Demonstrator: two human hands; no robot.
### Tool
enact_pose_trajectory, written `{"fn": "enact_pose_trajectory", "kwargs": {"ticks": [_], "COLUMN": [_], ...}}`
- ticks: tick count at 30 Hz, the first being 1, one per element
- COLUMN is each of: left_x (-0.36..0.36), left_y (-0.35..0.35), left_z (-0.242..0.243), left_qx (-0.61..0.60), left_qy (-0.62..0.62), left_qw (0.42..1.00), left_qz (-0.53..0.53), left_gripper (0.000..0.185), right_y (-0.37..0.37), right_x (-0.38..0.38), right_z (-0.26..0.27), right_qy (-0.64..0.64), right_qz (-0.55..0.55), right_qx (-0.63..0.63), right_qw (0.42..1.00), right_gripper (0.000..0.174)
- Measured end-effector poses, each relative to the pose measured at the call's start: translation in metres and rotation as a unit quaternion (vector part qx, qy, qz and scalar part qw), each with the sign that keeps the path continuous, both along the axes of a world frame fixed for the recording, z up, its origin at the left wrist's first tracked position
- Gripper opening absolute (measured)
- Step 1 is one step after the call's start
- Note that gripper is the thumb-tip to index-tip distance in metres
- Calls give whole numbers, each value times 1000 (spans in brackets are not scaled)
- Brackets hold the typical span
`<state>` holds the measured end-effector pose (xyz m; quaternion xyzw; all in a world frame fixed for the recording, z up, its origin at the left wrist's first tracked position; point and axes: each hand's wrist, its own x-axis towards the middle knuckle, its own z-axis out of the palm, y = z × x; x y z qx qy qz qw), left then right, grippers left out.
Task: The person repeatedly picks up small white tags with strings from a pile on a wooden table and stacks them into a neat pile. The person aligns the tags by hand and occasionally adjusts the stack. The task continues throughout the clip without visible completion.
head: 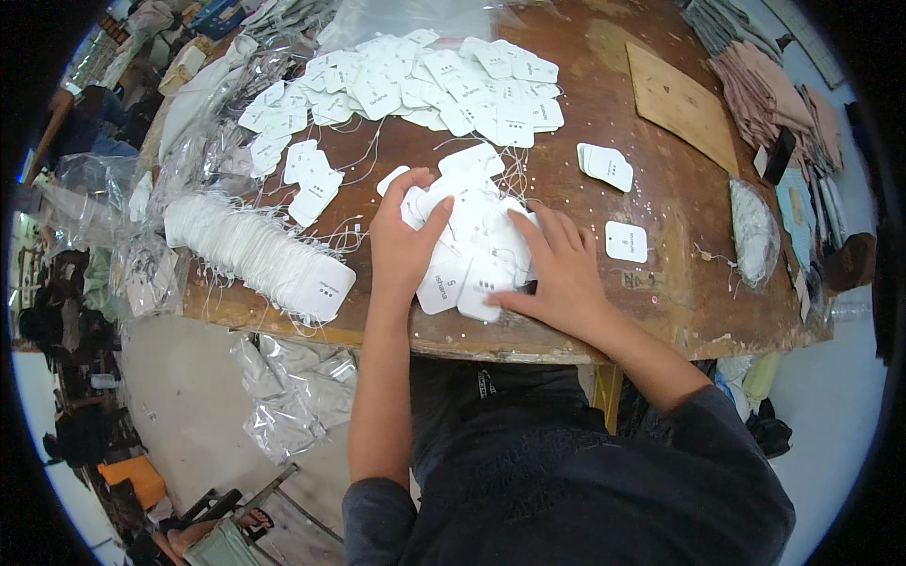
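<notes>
A loose heap of white paper hang tags (pixel 463 226) with strings lies before me on the wooden table (pixel 559 325). My left hand (pixel 407 226) rests at the heap's left side, thumb and fingers spread. On its right side my right hand (pixel 563 272) touches the tags, thumb low and fingers apart. Whether either hand grips a tag cannot be told. Left of my left hand lies a long row of stacked, strung tags (pixel 258 258). A larger spread of tags (pixel 439 85) covers the table beyond my hands. A small stack (pixel 605 166) and a single tag (pixel 626 242) lie at the right.
A thin wooden board (pixel 679 106) lies at the back right, near folded pink garments (pixel 768 85). A clear bag of strings (pixel 754 230) sits by the right edge. Plastic-wrapped garments (pixel 212 141) line the left side. Another person's foot (pixel 256 520) shows at lower left.
</notes>
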<state>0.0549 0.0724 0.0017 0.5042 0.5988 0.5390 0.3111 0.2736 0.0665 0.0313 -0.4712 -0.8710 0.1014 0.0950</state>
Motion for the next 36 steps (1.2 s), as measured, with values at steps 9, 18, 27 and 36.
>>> {"fn": "enact_pose_trajectory", "kwargs": {"ticks": [9, 18, 27, 36], "left_x": [-2, -16, -9, 10], "left_y": [19, 62, 10, 13], "left_z": [-1, 4, 6, 2], "left_qx": [8, 155, 31, 56], "left_qy": [-169, -150, -82, -91], "left_qw": [986, 975, 996, 994], "left_qz": [13, 52, 2, -30], "left_gripper": [30, 34, 44, 38], "right_y": [58, 96, 67, 61], "right_x": [-29, -50, -37, -50], "right_z": [-11, -17, -24, -26], "right_qy": [241, 380, 353, 394], "right_qz": [-41, 48, 82, 99], "right_qx": [-163, -145, -35, -34], "right_qw": [956, 912, 931, 913], "right_gripper": [88, 48, 77, 77]}}
